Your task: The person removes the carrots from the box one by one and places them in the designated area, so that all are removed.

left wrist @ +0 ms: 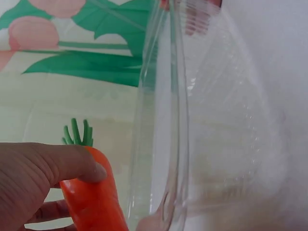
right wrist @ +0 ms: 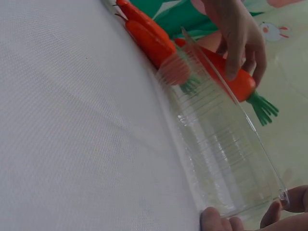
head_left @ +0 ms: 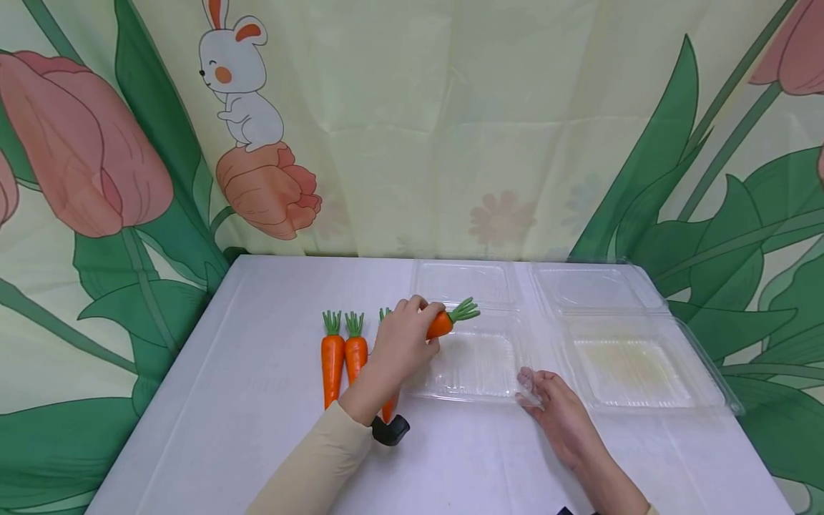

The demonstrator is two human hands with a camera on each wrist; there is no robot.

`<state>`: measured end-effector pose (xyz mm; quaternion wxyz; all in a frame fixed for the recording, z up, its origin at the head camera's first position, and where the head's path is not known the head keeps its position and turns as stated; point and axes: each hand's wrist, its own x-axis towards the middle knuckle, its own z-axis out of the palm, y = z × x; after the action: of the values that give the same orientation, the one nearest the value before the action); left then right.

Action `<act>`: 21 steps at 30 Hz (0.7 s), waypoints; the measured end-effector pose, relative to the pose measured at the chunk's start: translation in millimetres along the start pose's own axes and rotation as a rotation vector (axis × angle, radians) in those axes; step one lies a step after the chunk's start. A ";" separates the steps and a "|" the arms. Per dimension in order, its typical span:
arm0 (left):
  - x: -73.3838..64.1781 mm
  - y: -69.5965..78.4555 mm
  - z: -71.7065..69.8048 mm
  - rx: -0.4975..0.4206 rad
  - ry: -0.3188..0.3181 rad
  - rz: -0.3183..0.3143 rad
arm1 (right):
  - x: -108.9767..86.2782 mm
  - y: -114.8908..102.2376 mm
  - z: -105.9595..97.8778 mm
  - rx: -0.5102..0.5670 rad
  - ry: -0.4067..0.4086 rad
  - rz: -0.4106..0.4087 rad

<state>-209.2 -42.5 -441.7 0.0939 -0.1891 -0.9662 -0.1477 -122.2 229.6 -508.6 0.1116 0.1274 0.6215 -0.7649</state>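
Observation:
My left hand (head_left: 404,336) grips an orange carrot (head_left: 440,325) with a green top. In the left wrist view the thumb lies across the carrot (left wrist: 94,197). The carrot is over the left side of a clear plastic container (head_left: 476,357) with its lid (head_left: 466,282) folded open behind. My right hand (head_left: 560,415) holds that container by its front right corner; in the right wrist view, fingers (right wrist: 293,198) are at the rim. Two carrots (head_left: 332,365) (head_left: 355,354) lie side by side to the left, and a third is mostly hidden behind the left forearm.
A second clear container (head_left: 634,372), its lid (head_left: 589,290) open too, stands at the right on the white table (head_left: 257,343). A curtain (head_left: 412,143) printed with tulips and a rabbit hangs behind the table. A black device (head_left: 390,430) is by the left wrist.

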 end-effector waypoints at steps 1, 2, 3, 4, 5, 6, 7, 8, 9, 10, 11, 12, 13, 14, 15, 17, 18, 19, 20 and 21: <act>-1.1 -2.4 -2.2 -0.016 0.005 -0.026 | 0.0 0.0 -0.1 0.003 -0.002 0.000; -2.2 -4.9 -4.3 -0.029 0.008 -0.052 | 0.1 0.1 -0.2 0.006 -0.003 -0.002; -3.4 -7.8 -6.0 -0.043 0.012 -0.079 | 0.2 0.2 -0.2 0.008 -0.004 -0.002; -4.9 -11.1 -7.7 -0.053 0.020 -0.110 | 0.5 0.3 -0.2 0.010 -0.005 0.001; -6.4 -14.5 -9.0 -0.062 0.024 -0.134 | 0.5 0.1 0.0 0.007 -0.003 0.008; -8.0 -18.0 -10.4 -0.073 0.028 -0.158 | 0.6 -0.1 0.2 0.004 0.000 0.016; -9.7 -21.4 -12.0 -0.081 0.035 -0.180 | 0.8 -0.2 0.4 0.001 0.004 0.020; -11.3 -25.1 -13.0 -0.084 0.042 -0.198 | 0.8 -0.4 0.5 -0.001 0.006 0.024; -12.9 -28.6 -14.0 -0.088 0.052 -0.214 | 0.9 -0.7 0.6 -0.001 0.007 0.027; -14.5 -32.4 -15.2 -0.087 0.065 -0.232 | 0.8 -1.1 0.5 -0.002 0.009 0.030; -15.8 -35.5 -16.7 -0.088 0.074 -0.246 | 0.7 -1.6 0.6 -0.002 0.013 0.033; -17.3 -38.6 -18.3 -0.091 0.084 -0.261 | 0.6 -2.2 0.5 -0.003 0.015 0.036; -18.9 -41.5 -19.6 -0.090 0.092 -0.274 | 0.3 -2.6 0.4 -0.003 0.017 0.039; -20.5 -44.8 -20.6 -0.091 0.098 -0.290 | 0.2 -3.0 0.3 0.000 0.020 0.043; -22.3 -48.1 -21.9 -0.092 0.103 -0.308 | 0.2 -3.4 0.3 -0.002 0.022 0.049; -26.5 -55.2 -25.2 -0.090 0.108 -0.347 | 0.1 -4.4 0.5 0.002 0.025 0.062; -29.1 -59.7 -26.6 -0.088 0.110 -0.366 | 0.0 -4.8 0.6 0.006 0.025 0.067; -31.6 -64.0 -28.2 -0.084 0.113 -0.387 | 0.1 -5.1 0.6 0.014 0.025 0.070; -34.1 -68.4 -29.9 -0.080 0.117 -0.405 | 0.1 -5.4 0.5 0.020 0.024 0.072; -36.6 -72.6 -31.8 -0.079 0.121 -0.423 | -0.1 -5.7 0.4 0.025 0.023 0.073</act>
<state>-200.4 -129.4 -438.7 0.1112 0.0232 -0.9705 -0.2127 -124.0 230.4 -503.3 0.1307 0.1600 0.6082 -0.7664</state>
